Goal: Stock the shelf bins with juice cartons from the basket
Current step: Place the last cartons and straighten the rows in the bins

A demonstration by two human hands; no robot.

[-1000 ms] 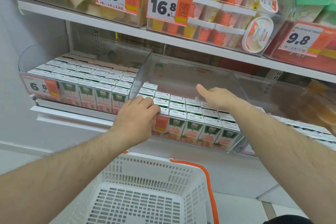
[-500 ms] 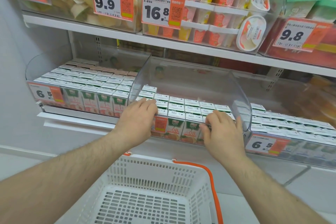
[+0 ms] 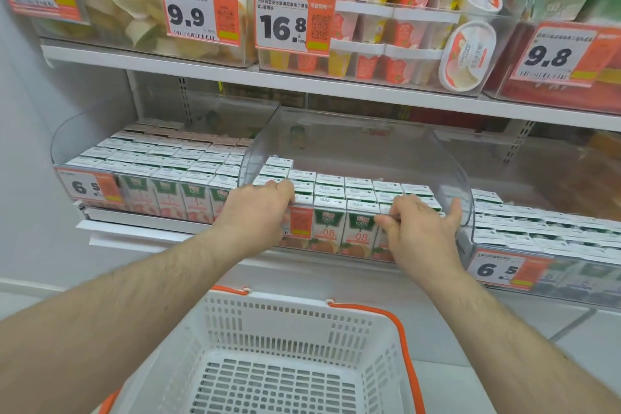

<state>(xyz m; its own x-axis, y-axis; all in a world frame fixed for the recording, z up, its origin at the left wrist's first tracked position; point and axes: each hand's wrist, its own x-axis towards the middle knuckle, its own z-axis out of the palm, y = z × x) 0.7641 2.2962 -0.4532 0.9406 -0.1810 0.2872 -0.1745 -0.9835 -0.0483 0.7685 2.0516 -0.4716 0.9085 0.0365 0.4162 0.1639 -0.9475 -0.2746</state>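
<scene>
The shelf [image 3: 302, 91] carries three clear bins, and my middle bin [image 3: 363, 144] sits proud of its neighbours, so my biggest worry is tipping it off the edge if I tug unevenly. Its juice cartons [image 3: 339, 193] fill only the front rows; a hard shove could topple them backward into the bare rear. The white basket [image 3: 302, 323] below me looks empty as far as I can see. My left hand [image 3: 258, 208] has its fingers curled over the front lip near the orange tag, and my right hand [image 3: 420, 232] grips the same lip, fingers [image 3: 391, 215] hooked, thumb out; a slip there could pinch them.
</scene>
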